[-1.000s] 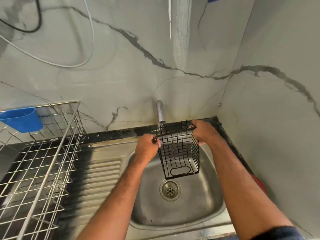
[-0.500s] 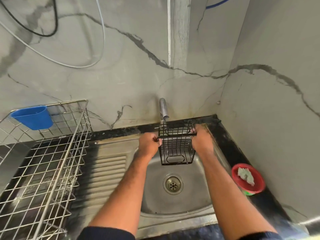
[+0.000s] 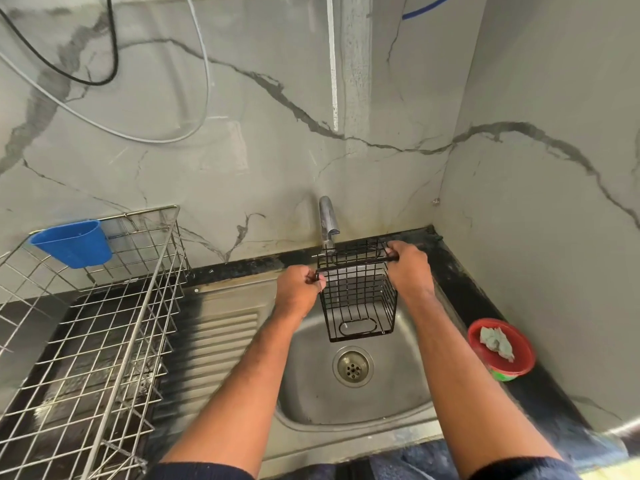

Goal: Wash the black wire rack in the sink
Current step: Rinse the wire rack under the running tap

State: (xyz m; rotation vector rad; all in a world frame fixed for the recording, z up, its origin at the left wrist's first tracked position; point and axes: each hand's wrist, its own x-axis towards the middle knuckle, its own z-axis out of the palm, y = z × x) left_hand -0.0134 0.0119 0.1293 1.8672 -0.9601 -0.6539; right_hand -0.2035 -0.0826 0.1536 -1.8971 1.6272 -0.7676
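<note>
The black wire rack (image 3: 358,299) is a small box-shaped basket, held upright over the steel sink (image 3: 346,407), just under the spout of the tap (image 3: 328,223). My left hand (image 3: 298,289) grips the near left corner of its top rim. My right hand (image 3: 408,268) grips the right end of the same rim. The rack hangs above the drain (image 3: 352,368) and does not touch the basin. I cannot tell whether water is running from the tap.
A large steel wire dish basket (image 3: 97,327) stands on the counter and drainboard at the left, with a blue plastic cup (image 3: 74,242) hung on its back edge. A red bowl (image 3: 500,351) holding a pale cloth sits on the black counter at the right. Walls close the back and right.
The view has pulled back and tilted, bringing the red bowl into sight. The rack has been lifted closer under the tap; both hands keep their grip on its rim.
</note>
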